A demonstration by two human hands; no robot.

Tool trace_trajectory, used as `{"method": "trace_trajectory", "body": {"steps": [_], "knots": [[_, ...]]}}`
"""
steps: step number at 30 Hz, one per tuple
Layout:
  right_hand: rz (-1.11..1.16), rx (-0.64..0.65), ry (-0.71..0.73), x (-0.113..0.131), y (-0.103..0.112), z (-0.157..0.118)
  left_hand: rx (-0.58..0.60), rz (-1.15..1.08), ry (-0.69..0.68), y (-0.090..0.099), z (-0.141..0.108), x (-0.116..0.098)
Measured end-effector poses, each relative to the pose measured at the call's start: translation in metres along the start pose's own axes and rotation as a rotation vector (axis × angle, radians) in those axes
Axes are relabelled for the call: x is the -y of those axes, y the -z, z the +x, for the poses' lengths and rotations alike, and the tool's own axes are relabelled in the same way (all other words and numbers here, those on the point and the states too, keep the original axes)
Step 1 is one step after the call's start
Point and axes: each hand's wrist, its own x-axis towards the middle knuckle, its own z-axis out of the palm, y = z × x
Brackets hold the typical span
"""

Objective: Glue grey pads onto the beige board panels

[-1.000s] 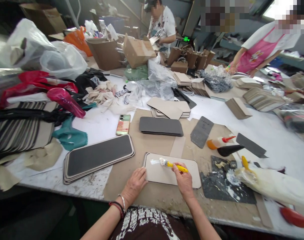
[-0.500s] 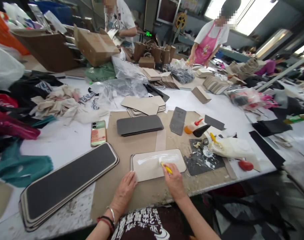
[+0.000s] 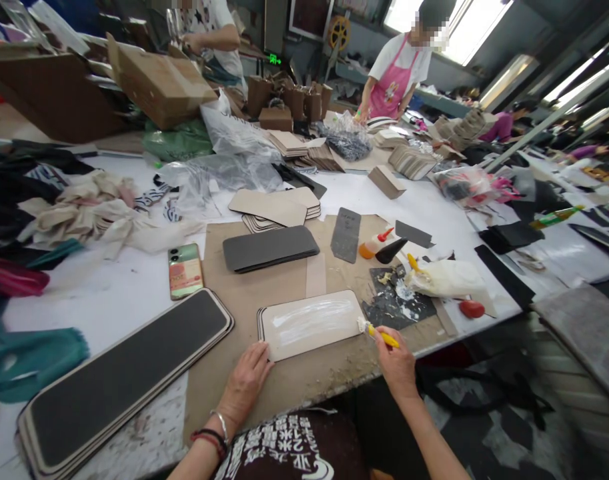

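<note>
Left hand [image 3: 247, 377] palm-down, fingers [image 3: 260, 353] together; right hand [image 3: 397, 363] in pinch grip; forearms [image 3: 429, 427] angled inward.

Bright windows [image 3: 471, 40] behind; slanted pale pole [image 3: 531, 133] at right; green sign [image 3: 275, 60], lit; white-covered worktable [image 3: 429, 207].

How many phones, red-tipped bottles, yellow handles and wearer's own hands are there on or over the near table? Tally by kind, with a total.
Phone: 1
Red-tipped bottle: 1
Yellow handles: 2 (brush handle, second handle)
Own hands: 2 (left hand, right hand)
Total: 6
</note>
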Motion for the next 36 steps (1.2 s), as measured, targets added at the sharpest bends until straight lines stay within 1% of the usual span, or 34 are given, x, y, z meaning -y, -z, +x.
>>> {"method": "trace_trajectory", "body": {"steps": [2,4,8,10,12,14,16,18,20,23,24,25,26,27,28,31,32,34,35,36], "knots": [[0.033,0.022,0.027,0.014,0.001,-0.005,0.014,-0.019,0.006,0.0,-0.001,0.001],[0.111,0.056,0.056,0.04,-0.006,-0.013,0.019,-0.042,0.013,0.001,-0.002,0.001],[0.326,0.166,0.084,0.101,-0.032,-0.03,0.019,-0.046,0.023,0.003,-0.002,-0.001],[0.423,0.234,0.091,0.119,-0.045,-0.037,0.026,-0.034,0.024,0.004,-0.001,-0.002],[0.478,0.293,0.102,0.123,-0.052,-0.041,0.034,-0.033,0.02,0.005,0.0,-0.002],[0.46,0.295,0.089,0.113,-0.052,-0.039,0.045,-0.041,0.015,0.005,0.0,-0.002],[0.388,0.214,0.05,0.1,-0.048,-0.032,0.056,-0.049,0.021,0.005,0.0,-0.002],[0.344,0.151,0.028,0.096,-0.047,-0.023,0.072,-0.048,0.04,0.005,-0.001,-0.002],[0.39,0.179,0.048,0.109,-0.053,-0.016,0.089,-0.04,0.051,0.005,-0.001,-0.002],[0.531,0.301,0.112,0.14,-0.075,-0.01,0.094,-0.029,0.033,0.006,-0.001,-0.002],[0.56,0.327,0.131,0.146,-0.082,-0.008,0.089,-0.03,0.025,0.005,-0.001,-0.001],[0.569,0.336,0.143,0.147,-0.087,-0.004,0.086,-0.032,0.02,0.005,-0.001,-0.001],[0.558,0.323,0.142,0.142,-0.09,0.001,0.083,-0.035,0.018,0.005,-0.001,0.0],[0.525,0.288,0.128,0.131,-0.091,0.007,0.082,-0.04,0.019,0.005,-0.001,0.0],[0.474,0.237,0.1,0.115,-0.088,0.014,0.083,-0.046,0.023,0.005,-0.001,0.0],[0.263,0.065,0.006,0.051,-0.063,0.035,0.09,-0.061,0.022,0.005,-0.001,0.001],[0.198,0.031,-0.005,0.031,-0.053,0.039,0.085,-0.057,0.016,0.005,-0.001,0.0],[0.113,0.006,0.007,0.0,-0.035,0.042,0.072,-0.04,0.002,0.005,-0.001,-0.001],[0.093,0.014,0.025,-0.009,-0.028,0.04,0.065,-0.031,-0.003,0.005,-0.001,-0.001],[0.083,0.03,0.045,-0.013,-0.023,0.035,0.061,-0.028,-0.004,0.004,-0.001,-0.001]]}}
